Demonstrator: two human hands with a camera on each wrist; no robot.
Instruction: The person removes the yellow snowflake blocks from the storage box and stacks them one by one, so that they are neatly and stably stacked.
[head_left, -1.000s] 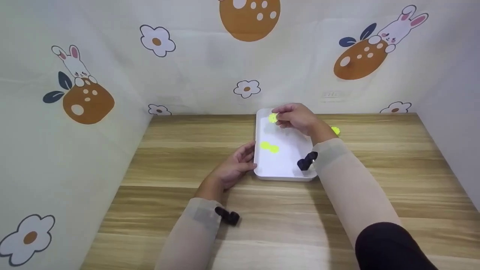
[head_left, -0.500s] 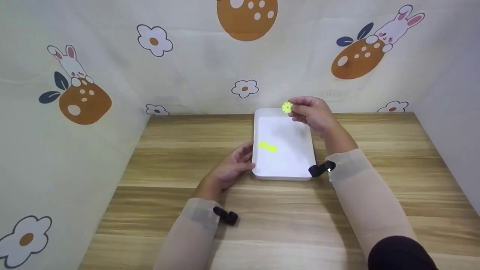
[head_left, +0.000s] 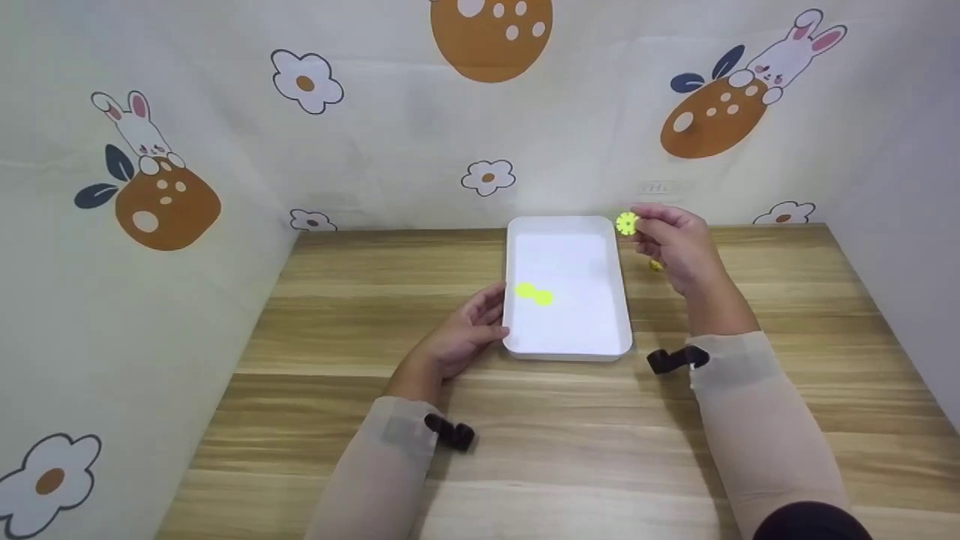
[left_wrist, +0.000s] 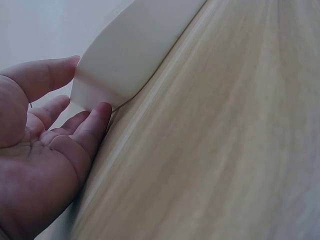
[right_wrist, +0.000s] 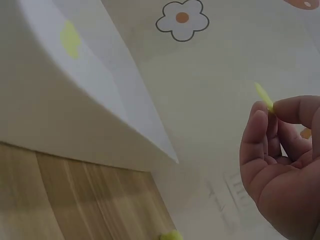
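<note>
My right hand (head_left: 679,244) pinches a thin yellow-green notched plastic disc (head_left: 627,223) between thumb and fingers, just right of the tray's far right corner. Edge-on, that same disc (right_wrist: 264,96) sticks up from the fingertips of my right hand (right_wrist: 280,160) in the right wrist view. The white tray (head_left: 517,341) holds two overlapping yellow-green discs (head_left: 534,293) near its left side. My left hand (head_left: 465,336) rests against the tray's left side. In the left wrist view, my left hand (left_wrist: 45,145) has its thumb at the tray's rim and loosely bent fingers by its lower wall.
Another yellow piece (head_left: 656,265) lies on the wooden table (head_left: 555,427) beside my right hand, partly hidden by it. Directly behind the tray rises a wall covering (head_left: 405,150) printed with rabbits and flowers, and side walls flank the table.
My right hand has moved from above the far end of the tray to the right, past its rim, carrying the notched disc. My left hand stays at the tray's side.
</note>
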